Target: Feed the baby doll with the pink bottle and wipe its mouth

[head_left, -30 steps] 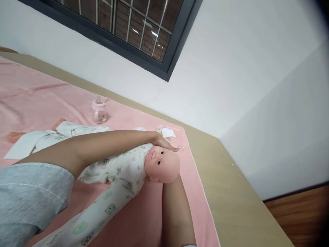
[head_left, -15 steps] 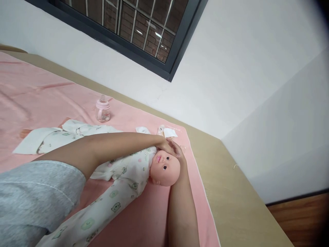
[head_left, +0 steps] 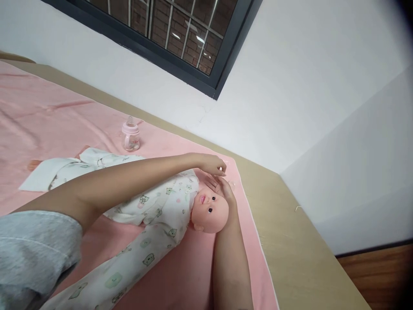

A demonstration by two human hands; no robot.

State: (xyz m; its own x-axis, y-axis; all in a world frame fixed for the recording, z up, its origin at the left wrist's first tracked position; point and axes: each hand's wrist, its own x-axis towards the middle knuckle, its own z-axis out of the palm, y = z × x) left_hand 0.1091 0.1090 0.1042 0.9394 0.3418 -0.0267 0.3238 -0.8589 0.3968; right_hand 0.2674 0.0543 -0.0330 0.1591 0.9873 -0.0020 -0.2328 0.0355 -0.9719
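Observation:
A baby doll (head_left: 211, 213) in a white bear-print outfit lies on its back on the pink blanket (head_left: 41, 94), head toward the right. My left arm reaches across its body. Beyond the doll's head, my left hand (head_left: 211, 164) has curled fingers, with a bit of a small white piece (head_left: 221, 169) showing between them. My right hand (head_left: 223, 189) lies beside the doll's cheek, palm up and fingers stretched out, its wrist and forearm running along the top of the head. The fingertips of both hands are close together.
A pink-lidded baby bottle (head_left: 130, 137) stands upright on the blanket beyond the doll's legs. A small clear item (head_left: 232, 184) lies right of my right hand. The wooden surface (head_left: 274, 215) runs up to the white wall (head_left: 309, 77), below a barred window (head_left: 190, 38).
My left hand has lifted off my right palm and moved slightly away from the doll's head, onto the white piece. My left arm now hides the small items lying there.

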